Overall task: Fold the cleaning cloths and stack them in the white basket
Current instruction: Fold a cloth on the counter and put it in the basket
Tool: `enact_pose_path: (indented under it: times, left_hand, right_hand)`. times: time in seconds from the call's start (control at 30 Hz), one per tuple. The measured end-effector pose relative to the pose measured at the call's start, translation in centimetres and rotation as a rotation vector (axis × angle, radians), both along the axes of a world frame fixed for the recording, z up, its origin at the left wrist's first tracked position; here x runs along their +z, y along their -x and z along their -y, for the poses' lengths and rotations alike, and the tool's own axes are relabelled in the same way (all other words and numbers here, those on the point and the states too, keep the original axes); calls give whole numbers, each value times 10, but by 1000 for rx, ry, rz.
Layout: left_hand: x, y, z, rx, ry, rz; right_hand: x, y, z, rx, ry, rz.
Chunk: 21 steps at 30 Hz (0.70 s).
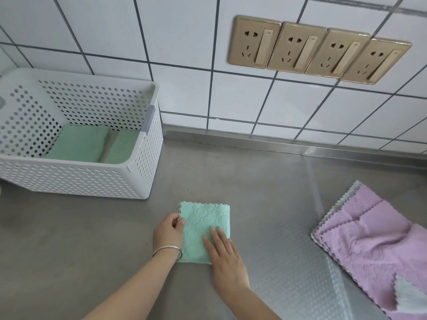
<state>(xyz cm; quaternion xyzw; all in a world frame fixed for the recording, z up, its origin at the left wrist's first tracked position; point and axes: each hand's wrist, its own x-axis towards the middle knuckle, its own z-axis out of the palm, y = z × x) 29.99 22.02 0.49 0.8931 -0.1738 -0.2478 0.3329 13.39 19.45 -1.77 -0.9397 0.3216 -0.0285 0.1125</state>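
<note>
A folded green cloth (203, 224) lies on the steel counter in the lower middle. My left hand (167, 232), with a bangle on the wrist, pinches the cloth's left edge. My right hand (223, 252) lies flat on the cloth's lower right part, fingers straight. The white perforated basket (76, 179) stands at the left by the wall. Inside it lie two folded green cloths (78, 144) side by side. A pile of unfolded purple cloths (369, 241) is spread at the right edge.
The steel counter (265, 181) runs back to a tiled wall. A row of gold sockets (318, 49) is set in the wall above. A grey-white cloth corner (406, 294) lies on the purple pile.
</note>
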Motion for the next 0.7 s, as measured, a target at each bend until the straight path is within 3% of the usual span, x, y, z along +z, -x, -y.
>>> enact_pose_path:
  times: [0.13,0.23,0.3,0.43,0.57,0.63,0.7]
  left_hand:
    - [-5,-1,0,-30,-23,16]
    - [-5,-3,-2,-56,-16,43]
    - [-8,-2,-9,-137,-3,209]
    - [-19,16,-23,-609,-178,579]
    - [-33,20,-26,-779,-364,506]
    - [-34,19,-26,-790,-418,481]
    - [-33,17,-24,-806,-421,485]
  right_hand:
    - [1,0,-2,49,-7,24]
    - [3,1,0,75,-82,-62]
    - [9,-1,4,75,-96,-54]
    - [26,-1,13,39,-157,-120]
    - [32,9,18,-56,-197,-196]
    - [22,15,19,21,-165,-283]
    - [19,22,18,74,-257,-365]
